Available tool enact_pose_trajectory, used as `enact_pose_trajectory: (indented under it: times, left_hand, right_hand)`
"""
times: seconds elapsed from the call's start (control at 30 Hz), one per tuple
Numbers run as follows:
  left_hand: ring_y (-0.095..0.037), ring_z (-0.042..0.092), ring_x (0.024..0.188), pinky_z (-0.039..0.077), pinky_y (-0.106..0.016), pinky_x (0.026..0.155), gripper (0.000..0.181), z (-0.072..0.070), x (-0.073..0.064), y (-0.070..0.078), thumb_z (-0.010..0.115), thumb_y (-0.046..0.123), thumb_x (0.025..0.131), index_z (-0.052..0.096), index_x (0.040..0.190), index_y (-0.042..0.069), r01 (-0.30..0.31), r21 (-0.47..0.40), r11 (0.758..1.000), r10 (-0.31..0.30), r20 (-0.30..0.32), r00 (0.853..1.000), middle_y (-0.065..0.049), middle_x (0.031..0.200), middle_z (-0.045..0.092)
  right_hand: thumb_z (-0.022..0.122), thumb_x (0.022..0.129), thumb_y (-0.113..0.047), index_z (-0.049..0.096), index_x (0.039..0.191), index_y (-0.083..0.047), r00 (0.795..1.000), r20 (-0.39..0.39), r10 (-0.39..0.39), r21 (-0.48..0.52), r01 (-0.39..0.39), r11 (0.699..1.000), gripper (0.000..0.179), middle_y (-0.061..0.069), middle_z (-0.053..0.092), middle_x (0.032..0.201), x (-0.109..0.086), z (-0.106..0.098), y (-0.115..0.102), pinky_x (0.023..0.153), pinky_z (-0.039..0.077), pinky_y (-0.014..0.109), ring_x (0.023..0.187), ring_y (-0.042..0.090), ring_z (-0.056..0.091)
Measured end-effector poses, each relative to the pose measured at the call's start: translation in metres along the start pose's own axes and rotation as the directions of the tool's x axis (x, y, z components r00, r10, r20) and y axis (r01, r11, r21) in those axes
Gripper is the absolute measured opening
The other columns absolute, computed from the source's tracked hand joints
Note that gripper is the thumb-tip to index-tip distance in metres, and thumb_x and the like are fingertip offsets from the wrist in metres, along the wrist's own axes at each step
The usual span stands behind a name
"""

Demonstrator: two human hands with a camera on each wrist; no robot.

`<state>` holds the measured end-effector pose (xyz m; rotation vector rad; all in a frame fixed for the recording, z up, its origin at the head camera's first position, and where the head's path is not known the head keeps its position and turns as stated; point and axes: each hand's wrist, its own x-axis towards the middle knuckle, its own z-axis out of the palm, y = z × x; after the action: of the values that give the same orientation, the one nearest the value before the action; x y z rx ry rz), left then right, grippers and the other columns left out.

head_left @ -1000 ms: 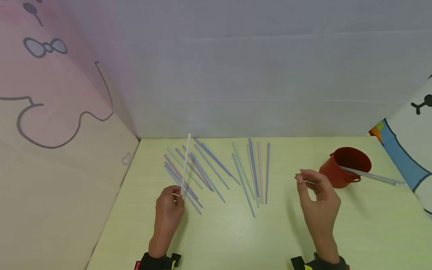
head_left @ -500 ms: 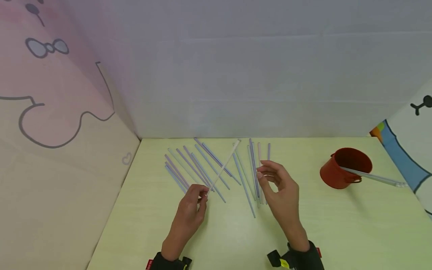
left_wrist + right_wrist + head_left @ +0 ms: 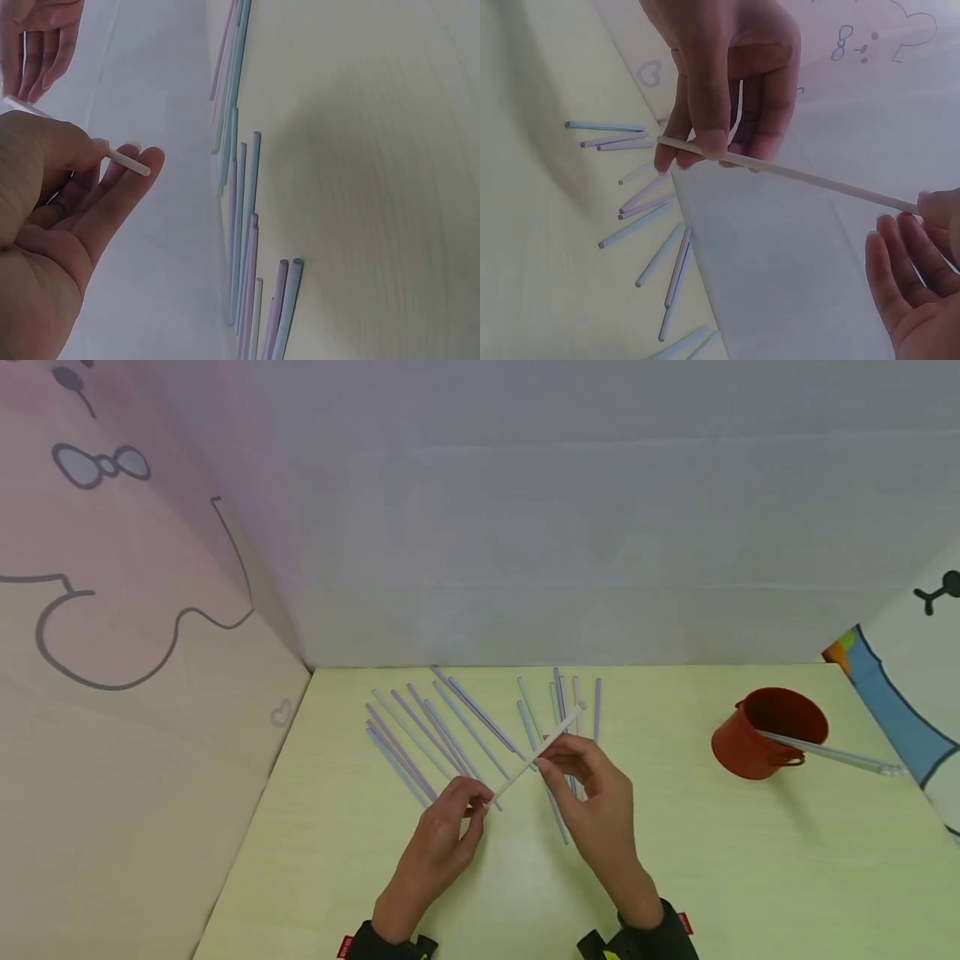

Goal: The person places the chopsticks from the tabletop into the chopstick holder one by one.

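Observation:
A slim pale straw (image 3: 517, 773) is held slantwise above the table between my two hands. My left hand (image 3: 442, 832) pinches its near end, whose tip pokes past the thumb in the left wrist view. Farther along, the thumb and fingertips of my right hand (image 3: 602, 803) pinch the same straw (image 3: 817, 180), and its far end sticks out beyond them in the head view. Beneath and behind the hands lie blue, purple and green straws, a left group (image 3: 465, 721) and a right group, with a purple straw (image 3: 597, 710) at its edge. My right hand partly hides the right group.
A red bucket (image 3: 735, 747) stands at the right of the pale yellow table (image 3: 825, 877). A few whitish straws (image 3: 840, 757) lean out over its rim to the right. A grey-white cloth wall (image 3: 570, 552) rises behind the table's back edge.
My left hand has carried the pale straw rightward, tilting it over to the right. My right hand has come leftward from beside the bucket and taken hold of the straw.

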<state>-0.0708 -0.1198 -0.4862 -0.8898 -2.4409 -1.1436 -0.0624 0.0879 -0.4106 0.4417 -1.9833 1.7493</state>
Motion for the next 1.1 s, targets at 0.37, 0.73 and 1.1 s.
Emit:
enact_pose_trajectory:
  times: [0.37, 0.73, 1.1]
  left_hand:
    - [-0.002, 0.058, 0.081, 0.051, -0.018, 0.066, 0.028, 0.005, -0.002, 0.002, 0.067, -0.005, 0.079, 0.058, 0.101, 0.011, 0.017, -0.019, 1.000, -0.017, 0.008, 1.000, 0.007, 0.094, 0.056]
    - [-0.007, 0.058, 0.080, 0.048, -0.024, 0.062, 0.026, -0.003, -0.019, -0.010, 0.074, 0.012, 0.081, 0.058, 0.099, 0.021, 0.152, 0.161, 0.975, -0.154, 0.002, 0.988, 0.012, 0.093, 0.057]
    - [-0.012, 0.058, 0.074, 0.046, -0.027, 0.057, 0.021, -0.018, -0.035, -0.032, 0.074, 0.008, 0.079, 0.063, 0.096, 0.014, 0.437, 0.293, 0.850, -0.395, -0.195, 0.898, 0.006, 0.087, 0.060]
  right_hand:
    - [0.058, 0.079, 0.025, 0.055, 0.105, 0.015, 0.999, -0.033, 0.028, 0.279, -0.018, 0.960, 0.027, 0.034, 0.057, 0.099, -0.004, 0.002, 0.003, 0.074, 0.055, 0.035, 0.090, 0.033, 0.063]
    - [0.055, 0.078, 0.029, 0.052, 0.108, 0.019, 0.993, -0.119, 0.000, 0.318, 0.038, 0.947, 0.032, 0.036, 0.053, 0.101, -0.004, -0.019, 0.013, 0.076, 0.055, 0.040, 0.092, 0.034, 0.062]
    - [0.054, 0.075, 0.032, 0.048, 0.106, 0.028, 0.946, -0.320, -0.055, 0.294, 0.154, 0.943, 0.032, 0.037, 0.054, 0.100, 0.012, -0.073, 0.002, 0.076, 0.054, 0.038, 0.090, 0.033, 0.065]
